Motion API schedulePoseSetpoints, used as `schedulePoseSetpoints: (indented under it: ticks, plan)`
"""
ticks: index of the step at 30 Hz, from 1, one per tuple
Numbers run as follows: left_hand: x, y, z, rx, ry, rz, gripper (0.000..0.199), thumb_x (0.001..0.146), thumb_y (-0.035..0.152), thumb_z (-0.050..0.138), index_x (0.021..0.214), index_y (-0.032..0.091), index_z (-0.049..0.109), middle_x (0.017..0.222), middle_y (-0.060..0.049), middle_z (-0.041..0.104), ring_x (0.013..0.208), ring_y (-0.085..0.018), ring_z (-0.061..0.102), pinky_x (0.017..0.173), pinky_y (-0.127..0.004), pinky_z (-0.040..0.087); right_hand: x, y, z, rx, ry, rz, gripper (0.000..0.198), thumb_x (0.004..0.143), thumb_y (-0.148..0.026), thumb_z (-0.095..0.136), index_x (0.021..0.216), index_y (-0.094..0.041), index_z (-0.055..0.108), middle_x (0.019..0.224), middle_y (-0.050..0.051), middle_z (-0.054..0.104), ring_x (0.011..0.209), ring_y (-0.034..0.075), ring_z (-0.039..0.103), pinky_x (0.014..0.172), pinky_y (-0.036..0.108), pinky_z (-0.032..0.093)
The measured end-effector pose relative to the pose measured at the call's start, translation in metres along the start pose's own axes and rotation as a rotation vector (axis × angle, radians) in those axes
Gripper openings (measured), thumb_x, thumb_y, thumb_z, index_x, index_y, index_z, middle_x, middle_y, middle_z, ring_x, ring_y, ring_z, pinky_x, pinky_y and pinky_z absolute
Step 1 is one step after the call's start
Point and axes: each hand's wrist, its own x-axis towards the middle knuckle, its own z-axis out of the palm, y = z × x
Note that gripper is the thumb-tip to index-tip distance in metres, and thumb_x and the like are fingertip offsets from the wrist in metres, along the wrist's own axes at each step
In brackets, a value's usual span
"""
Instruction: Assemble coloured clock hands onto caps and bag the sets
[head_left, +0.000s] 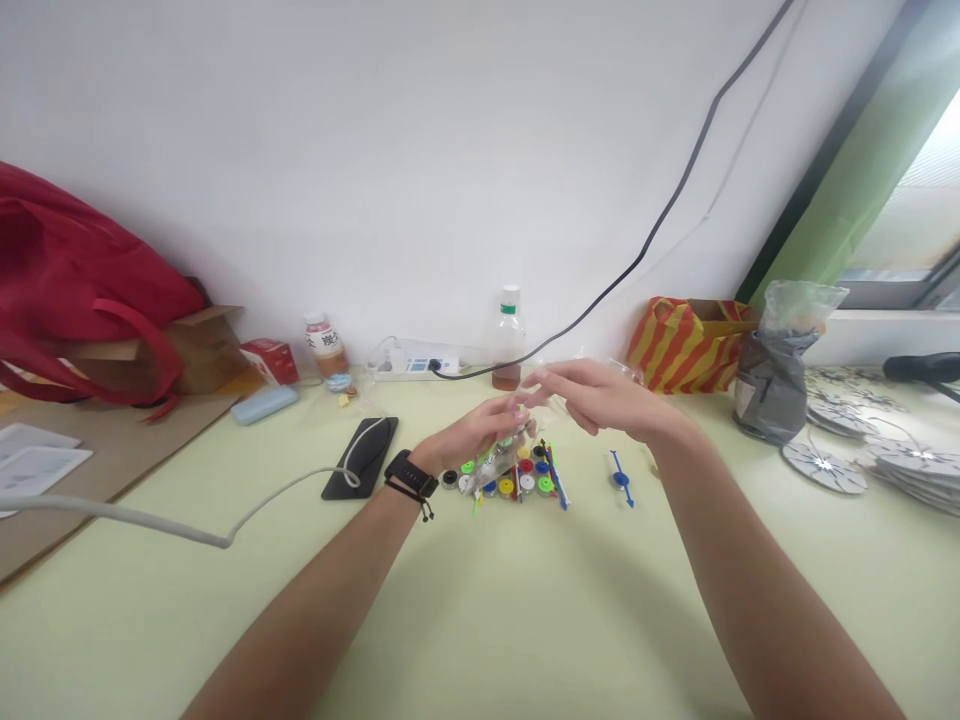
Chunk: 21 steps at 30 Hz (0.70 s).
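Plastic bag sits clamped in the left grip near coloured discs; right grip, I cannot tell.

Bright colours on pale green

I see small discs in yellow, red, blue, green, black and white, plus a blue arrow spinner. The tabletop is yellow-green, one bag striped red and yellow, the wristwatch black.
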Motion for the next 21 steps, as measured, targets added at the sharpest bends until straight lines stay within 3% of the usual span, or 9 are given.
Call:
schedulePoseSetpoints:
  ticks: [4, 9, 15, 21]
  plan:
    - [-0.001, -0.001, -0.005, 0.008, 0.058, -0.040, 0.046, 0.091, 0.049, 0.068, 0.128, 0.022, 0.064, 0.101, -0.007, 0.062, 0.088, -0.018, 0.058, 0.074, -0.028, 0.046, -0.004, 0.004, -0.011, -0.045, -0.010, -0.069, 0.038, 0.085, -0.055, 0.069, 0.102, -0.022, 0.075, 0.085, 0.003, 0.069, 0.057, 0.011, 0.053, 0.051, 0.025, 0.042]
    - [-0.005, 0.003, -0.003, 0.043, 0.026, -0.136, 0.052, 0.093, 0.048, 0.066, 0.138, 0.023, 0.057, 0.109, -0.009, 0.063, 0.089, -0.018, 0.065, 0.080, -0.032, 0.049, -0.003, 0.012, -0.018, -0.071, -0.001, -0.096, 0.033, 0.091, -0.052, 0.061, 0.091, -0.020, 0.071, 0.072, 0.002, 0.065, 0.067, 0.016, 0.060, 0.062, 0.028, 0.046]
    - [-0.006, 0.002, 0.000, 0.252, -0.040, -0.205, 0.060, 0.081, 0.041, 0.082, 0.134, 0.024, 0.060, 0.105, -0.008, 0.070, 0.086, -0.019, 0.068, 0.080, -0.034, 0.052, 0.003, 0.027, -0.019, -0.319, 0.021, -0.068, 0.037, 0.095, -0.054, 0.055, 0.089, -0.021, 0.069, 0.089, 0.005, 0.071, 0.080, 0.019, 0.063, 0.069, 0.030, 0.046]
    - [-0.005, 0.010, 0.001, 0.267, -0.005, -0.149, 0.052, 0.079, 0.039, 0.083, 0.125, 0.021, 0.067, 0.092, -0.006, 0.071, 0.083, -0.019, 0.070, 0.079, -0.033, 0.054, -0.002, 0.036, -0.025, -0.323, -0.266, 0.071, 0.045, 0.090, -0.062, 0.061, 0.111, -0.023, 0.071, 0.106, 0.008, 0.073, 0.094, 0.023, 0.067, 0.077, 0.031, 0.050]
